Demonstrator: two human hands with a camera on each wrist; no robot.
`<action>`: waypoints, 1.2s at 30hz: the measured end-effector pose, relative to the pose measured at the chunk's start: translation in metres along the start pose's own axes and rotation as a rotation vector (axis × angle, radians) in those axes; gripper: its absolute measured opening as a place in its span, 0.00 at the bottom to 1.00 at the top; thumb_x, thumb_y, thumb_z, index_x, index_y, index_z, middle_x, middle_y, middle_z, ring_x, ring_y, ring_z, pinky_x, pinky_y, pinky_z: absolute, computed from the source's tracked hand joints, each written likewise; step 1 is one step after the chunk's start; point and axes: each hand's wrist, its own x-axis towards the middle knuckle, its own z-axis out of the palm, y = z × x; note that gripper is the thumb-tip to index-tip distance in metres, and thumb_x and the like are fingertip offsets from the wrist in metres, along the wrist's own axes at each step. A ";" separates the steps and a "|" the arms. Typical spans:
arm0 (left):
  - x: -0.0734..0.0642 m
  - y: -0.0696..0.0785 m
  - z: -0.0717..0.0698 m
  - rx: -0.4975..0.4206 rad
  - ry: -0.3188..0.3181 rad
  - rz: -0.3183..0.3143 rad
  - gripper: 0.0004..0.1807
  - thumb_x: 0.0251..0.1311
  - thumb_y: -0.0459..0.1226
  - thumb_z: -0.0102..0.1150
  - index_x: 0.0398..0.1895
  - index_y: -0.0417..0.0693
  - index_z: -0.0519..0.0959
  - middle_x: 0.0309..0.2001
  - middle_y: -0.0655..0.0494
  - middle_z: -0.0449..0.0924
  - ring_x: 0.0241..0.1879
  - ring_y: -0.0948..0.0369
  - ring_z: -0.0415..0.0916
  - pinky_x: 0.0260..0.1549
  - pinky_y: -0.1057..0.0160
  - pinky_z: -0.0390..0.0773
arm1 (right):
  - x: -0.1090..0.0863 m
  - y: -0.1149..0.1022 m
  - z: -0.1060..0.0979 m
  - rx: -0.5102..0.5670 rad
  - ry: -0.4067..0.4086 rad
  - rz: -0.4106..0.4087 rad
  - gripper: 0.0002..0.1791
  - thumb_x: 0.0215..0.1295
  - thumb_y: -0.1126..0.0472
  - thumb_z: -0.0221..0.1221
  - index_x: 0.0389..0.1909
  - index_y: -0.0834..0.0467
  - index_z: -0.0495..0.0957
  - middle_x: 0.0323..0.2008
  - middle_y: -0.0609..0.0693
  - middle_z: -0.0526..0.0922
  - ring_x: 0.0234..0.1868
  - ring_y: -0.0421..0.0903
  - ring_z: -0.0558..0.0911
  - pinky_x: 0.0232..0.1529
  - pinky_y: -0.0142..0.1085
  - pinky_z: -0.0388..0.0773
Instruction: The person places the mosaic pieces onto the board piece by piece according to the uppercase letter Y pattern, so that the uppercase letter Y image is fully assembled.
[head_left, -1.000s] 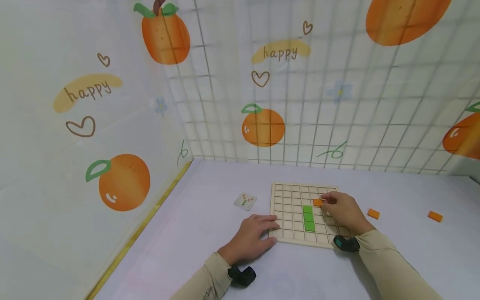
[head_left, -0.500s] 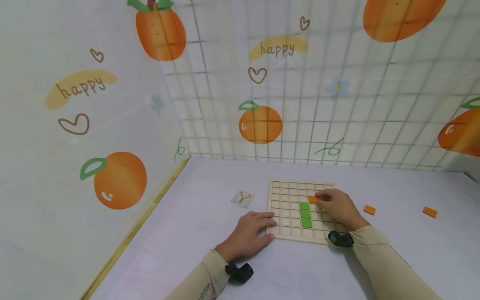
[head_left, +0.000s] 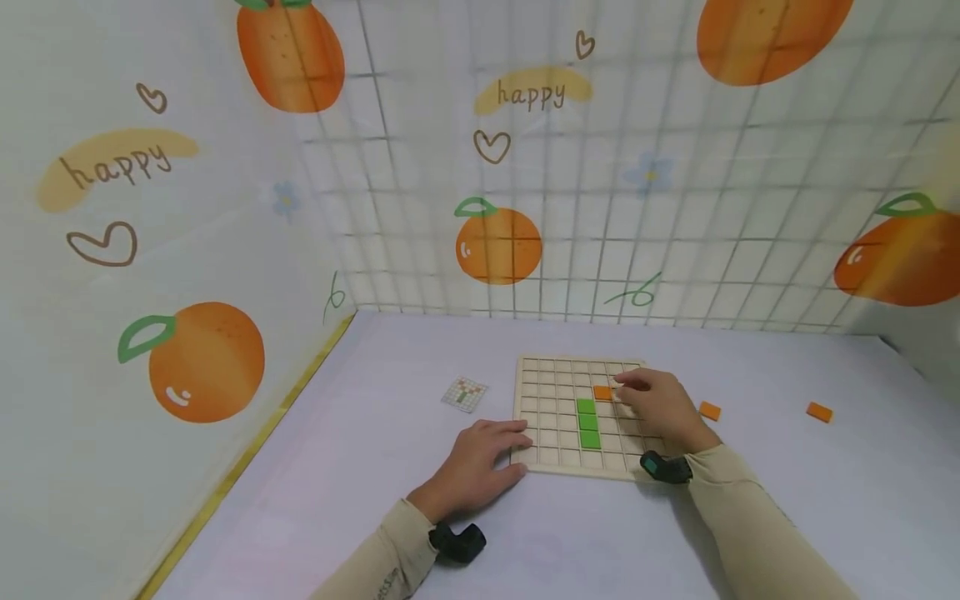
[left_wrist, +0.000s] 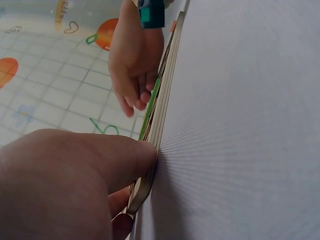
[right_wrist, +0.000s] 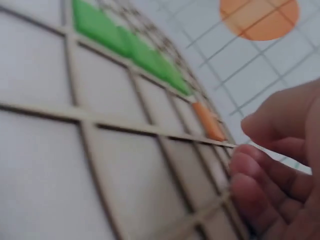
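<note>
A pale wooden grid board [head_left: 518, 383] lies on the table, bearing a column of three green tiles [head_left: 588, 422]. One orange tile [head_left: 602, 392] sits in a square just beyond the column, up and to the right. My left hand [head_left: 480, 462] rests at the board's near left corner, its fingers over the left edge; in the left wrist view the thumb [left_wrist: 130, 155] touches the board's side. Over the board's right part is my right hand [head_left: 660, 408], bent fingers just right of the orange tile. The right wrist view shows its fingertips apart from that tile [right_wrist: 209, 122], holding nothing.
A small pattern card [head_left: 465, 394] lies left of the board. Two loose orange tiles, one nearer [head_left: 709, 411] and one farther off [head_left: 819, 412], lie to the right. A curtain printed with oranges stands behind, over a wire grid.
My right fingers have let go of the orange tile and drawn slightly right of it; the tile stays on the board. My left hand keeps its place. The head view has shifted rightward.
</note>
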 end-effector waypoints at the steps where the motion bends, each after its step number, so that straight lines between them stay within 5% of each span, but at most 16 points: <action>1: -0.001 0.000 -0.001 -0.003 -0.001 -0.002 0.19 0.68 0.45 0.58 0.59 0.55 0.81 0.69 0.61 0.70 0.65 0.56 0.66 0.63 0.46 0.64 | -0.001 -0.001 -0.002 0.031 -0.001 0.012 0.22 0.73 0.57 0.56 0.62 0.62 0.77 0.56 0.60 0.81 0.47 0.53 0.82 0.46 0.44 0.79; 8: 0.000 0.000 -0.002 -0.008 -0.019 -0.016 0.19 0.68 0.46 0.58 0.60 0.56 0.80 0.70 0.63 0.69 0.66 0.57 0.65 0.63 0.46 0.63 | -0.020 0.004 -0.031 0.140 0.040 0.058 0.27 0.74 0.53 0.56 0.67 0.65 0.71 0.54 0.63 0.80 0.40 0.50 0.81 0.42 0.37 0.78; 17: -0.003 0.000 -0.001 -0.020 -0.017 -0.023 0.19 0.68 0.45 0.58 0.60 0.55 0.80 0.70 0.62 0.69 0.66 0.56 0.65 0.64 0.46 0.62 | -0.031 0.026 -0.064 0.166 0.173 0.165 0.32 0.73 0.46 0.57 0.67 0.64 0.71 0.60 0.65 0.77 0.50 0.54 0.81 0.42 0.32 0.81; 29: -0.004 0.000 0.000 -0.027 0.013 0.001 0.18 0.67 0.44 0.58 0.59 0.54 0.81 0.69 0.60 0.71 0.65 0.55 0.66 0.62 0.45 0.64 | -0.036 0.060 -0.076 0.027 0.246 0.280 0.28 0.75 0.52 0.51 0.67 0.66 0.70 0.60 0.68 0.75 0.43 0.55 0.81 0.35 0.31 0.79; 36: -0.002 0.000 -0.002 -0.033 0.009 0.001 0.18 0.67 0.44 0.59 0.59 0.54 0.81 0.69 0.60 0.71 0.65 0.55 0.66 0.62 0.43 0.63 | -0.038 0.070 -0.080 -0.056 0.188 0.309 0.28 0.74 0.51 0.53 0.67 0.66 0.70 0.60 0.67 0.75 0.46 0.56 0.79 0.40 0.40 0.76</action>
